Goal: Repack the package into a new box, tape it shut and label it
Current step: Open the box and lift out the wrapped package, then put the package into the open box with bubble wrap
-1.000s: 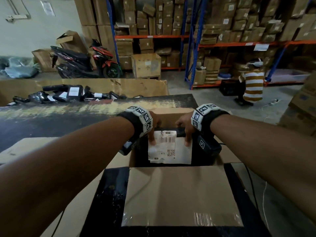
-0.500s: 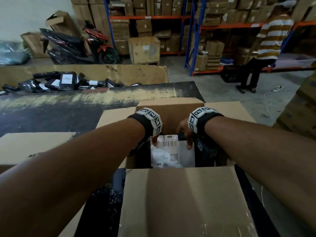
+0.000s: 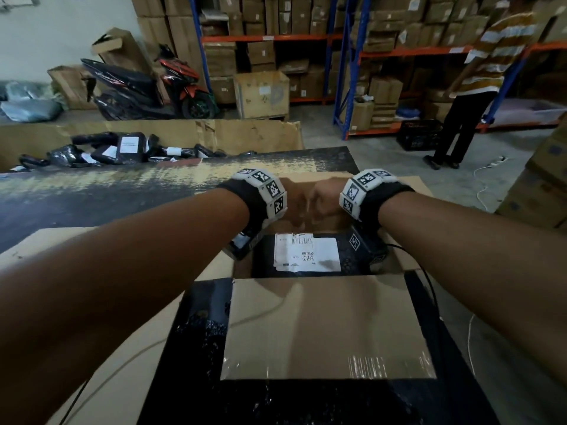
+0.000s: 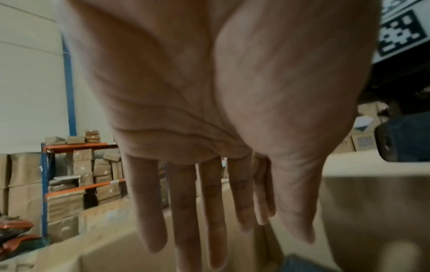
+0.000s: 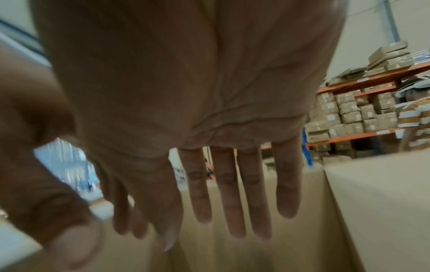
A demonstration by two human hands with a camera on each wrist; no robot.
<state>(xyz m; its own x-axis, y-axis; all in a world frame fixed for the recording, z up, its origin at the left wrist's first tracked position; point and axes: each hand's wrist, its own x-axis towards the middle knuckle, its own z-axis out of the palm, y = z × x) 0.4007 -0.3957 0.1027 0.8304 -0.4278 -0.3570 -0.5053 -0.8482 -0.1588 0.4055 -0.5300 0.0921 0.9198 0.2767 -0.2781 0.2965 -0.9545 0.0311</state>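
Both hands have let go of the black package (image 3: 306, 256), which lies inside the open box (image 3: 325, 326). Left hand (image 3: 296, 199) and right hand (image 3: 325, 199) hover above the box's far side, fingers (image 4: 151, 211) straight and spread, holding nothing.

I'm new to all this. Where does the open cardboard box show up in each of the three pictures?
Head: the cardboard box fills the lower middle, a labelled package inside it.
Left wrist: its tan walls lie low, behind the left hand.
Right wrist: its walls lie low, behind the right hand.
Shared landmark: the orange-and-blue shelving.
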